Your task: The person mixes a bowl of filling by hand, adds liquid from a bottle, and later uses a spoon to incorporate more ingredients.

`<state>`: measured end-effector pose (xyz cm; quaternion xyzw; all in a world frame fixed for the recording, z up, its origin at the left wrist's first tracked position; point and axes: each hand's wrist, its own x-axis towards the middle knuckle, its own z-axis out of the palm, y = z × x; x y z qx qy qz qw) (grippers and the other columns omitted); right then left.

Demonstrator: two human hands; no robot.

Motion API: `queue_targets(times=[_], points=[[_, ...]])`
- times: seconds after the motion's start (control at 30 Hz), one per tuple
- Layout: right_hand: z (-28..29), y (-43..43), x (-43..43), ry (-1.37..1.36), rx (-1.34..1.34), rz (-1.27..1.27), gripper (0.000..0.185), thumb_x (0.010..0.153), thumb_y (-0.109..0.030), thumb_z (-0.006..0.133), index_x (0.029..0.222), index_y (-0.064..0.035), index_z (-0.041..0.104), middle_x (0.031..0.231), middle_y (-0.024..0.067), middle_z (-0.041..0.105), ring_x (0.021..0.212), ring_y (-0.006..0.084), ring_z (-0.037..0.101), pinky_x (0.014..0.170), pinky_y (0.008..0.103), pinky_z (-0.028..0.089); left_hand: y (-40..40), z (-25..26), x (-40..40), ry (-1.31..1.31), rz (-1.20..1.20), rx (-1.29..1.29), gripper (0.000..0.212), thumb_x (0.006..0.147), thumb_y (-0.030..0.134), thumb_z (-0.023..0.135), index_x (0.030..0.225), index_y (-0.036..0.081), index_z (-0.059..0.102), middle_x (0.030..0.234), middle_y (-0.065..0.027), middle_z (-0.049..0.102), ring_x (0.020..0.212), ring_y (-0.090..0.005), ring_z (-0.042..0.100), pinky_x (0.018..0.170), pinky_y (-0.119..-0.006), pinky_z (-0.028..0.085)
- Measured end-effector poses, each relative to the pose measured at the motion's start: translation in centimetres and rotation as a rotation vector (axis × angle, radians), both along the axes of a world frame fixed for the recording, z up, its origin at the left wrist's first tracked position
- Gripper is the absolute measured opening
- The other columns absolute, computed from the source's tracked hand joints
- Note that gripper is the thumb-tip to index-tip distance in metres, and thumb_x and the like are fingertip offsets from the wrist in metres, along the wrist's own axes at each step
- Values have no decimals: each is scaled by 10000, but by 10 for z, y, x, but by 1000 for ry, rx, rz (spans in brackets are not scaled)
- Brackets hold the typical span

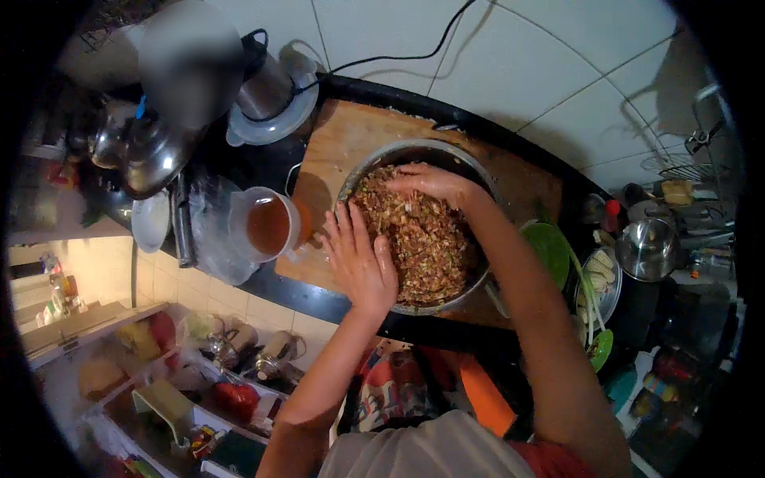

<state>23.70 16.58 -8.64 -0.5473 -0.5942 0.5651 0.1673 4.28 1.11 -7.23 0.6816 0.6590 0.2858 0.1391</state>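
A large metal bowl (370, 156) stands on a wooden cutting board (326, 137). It holds a chopped, reddish-brown mixture with green flecks (427, 251). My right hand (433, 182) reaches over the bowl's right side, its fingers stretched across the top of the mixture; the fingertips are partly hidden in it. Against the left rim my left hand (361, 260) lies flat, fingers spread and wet-looking. Just left of that hand is a clear plastic measuring jug (294, 224) of reddish-brown liquid (268, 226).
A metal container (266, 89) with a black cord sits on a pale plastic lid (272, 128) at upper left. Right of the bowl are a green cleaver-shaped board or blade (545, 251), spring onions (583, 281) and a steel pot (648, 248). Below left is an open refrigerator (95, 322).
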Motion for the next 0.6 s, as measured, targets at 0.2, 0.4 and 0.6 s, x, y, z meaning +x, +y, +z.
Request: queue_targets(times=[0.2,0.4,0.6], points=[[61,-115,-43,-494,711,188,543,966,-379,632,1365,-12,618,1459,225,540,1352,433,495,1146,530,368,-2,-12,-10,-2,16,-13,606,1075,313,377,1605,24,330,1670,-161,322,1566,-410,210,1239,-634,73],[16,-175,-58,-798,898,49,592,938,-296,611,1454,-11,557,1652,190,331,1508,502,254,1230,654,139,-1,-4,-4,12,-57,-8,593,1104,351,300,1592,18,353,1646,-153,374,1565,-419,206,1241,-633,42],[-54,-143,8,-584,791,78,483,957,-304,615,1348,-19,615,1527,216,445,1436,428,403,1174,572,302,5,2,-10,-176,-48,-26,565,1098,283,356,1574,-21,359,1635,-225,355,1550,-423,240,1252,-596,85]])
